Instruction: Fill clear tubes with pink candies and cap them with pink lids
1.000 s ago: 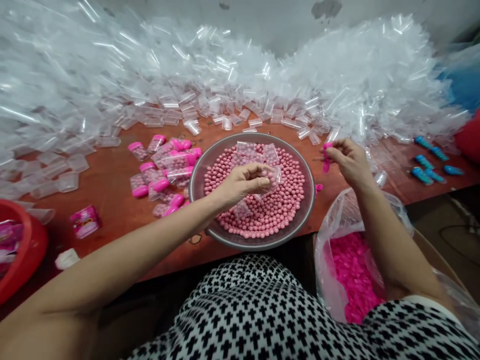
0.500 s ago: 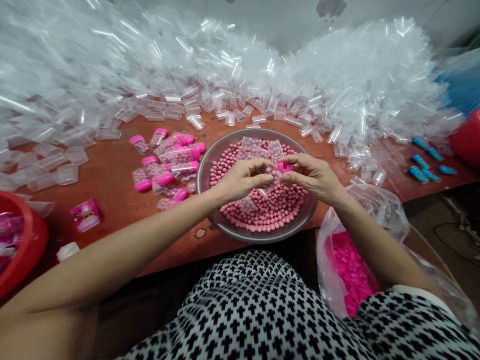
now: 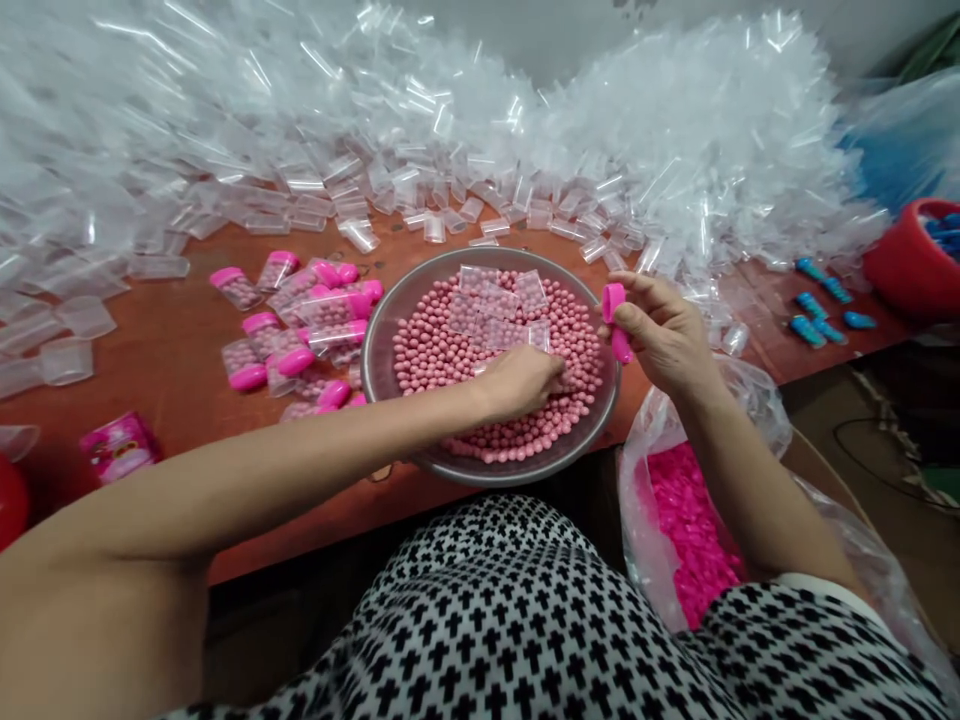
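Note:
My right hand (image 3: 664, 330) pinches a pink plastic cap (image 3: 615, 308) between thumb and fingers, just beyond the right rim of a grey metal bowl (image 3: 384, 375). Small round pink balls (image 3: 442, 340) fill much of that bowl. Down among them is my left hand (image 3: 521, 382), its fingers curled in; their tips and anything in them are hidden. Right behind this hand, several clear plastic tubes (image 3: 484, 305) lie on the balls.
To the left lie filled tubes with pink caps (image 3: 330, 312) and a pink packet (image 3: 120, 446). Clear empty tubes (image 3: 450, 130) heap up along the back. At right are blue-topped pieces (image 3: 821, 310), a red container (image 3: 911, 265) and a bag of pink caps (image 3: 690, 530).
My hands have come apart: the left has dropped into the pink balls, and the right has moved right with the pink cap. The whole view has shifted slightly.

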`<state>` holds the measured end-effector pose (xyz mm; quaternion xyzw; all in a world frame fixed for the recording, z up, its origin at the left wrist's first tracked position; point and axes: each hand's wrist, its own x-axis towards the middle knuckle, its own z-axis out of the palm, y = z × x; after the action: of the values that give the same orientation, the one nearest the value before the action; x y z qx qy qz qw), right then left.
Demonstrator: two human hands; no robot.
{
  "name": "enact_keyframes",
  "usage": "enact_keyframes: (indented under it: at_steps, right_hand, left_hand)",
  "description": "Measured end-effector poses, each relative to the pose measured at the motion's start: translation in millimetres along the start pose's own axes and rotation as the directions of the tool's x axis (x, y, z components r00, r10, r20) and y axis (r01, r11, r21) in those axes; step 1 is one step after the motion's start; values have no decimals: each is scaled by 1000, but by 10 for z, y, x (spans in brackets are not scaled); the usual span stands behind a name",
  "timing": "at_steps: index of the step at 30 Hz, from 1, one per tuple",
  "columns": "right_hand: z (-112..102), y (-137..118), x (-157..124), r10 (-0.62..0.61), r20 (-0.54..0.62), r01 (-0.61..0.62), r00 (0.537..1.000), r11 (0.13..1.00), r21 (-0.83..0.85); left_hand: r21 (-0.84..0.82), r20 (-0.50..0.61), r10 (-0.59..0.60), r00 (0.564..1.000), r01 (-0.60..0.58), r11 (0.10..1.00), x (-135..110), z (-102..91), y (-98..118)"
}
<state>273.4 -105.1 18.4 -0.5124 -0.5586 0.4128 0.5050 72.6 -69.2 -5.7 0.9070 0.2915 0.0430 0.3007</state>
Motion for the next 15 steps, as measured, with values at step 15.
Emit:
enact_keyframes:
  at_steps: [15]
  right_hand:
    - [174, -157, -35, -134, 112, 142, 985, 988, -61]
  left_hand:
    - [-788, -324, -66, 944, -231, 571, -464, -201, -167]
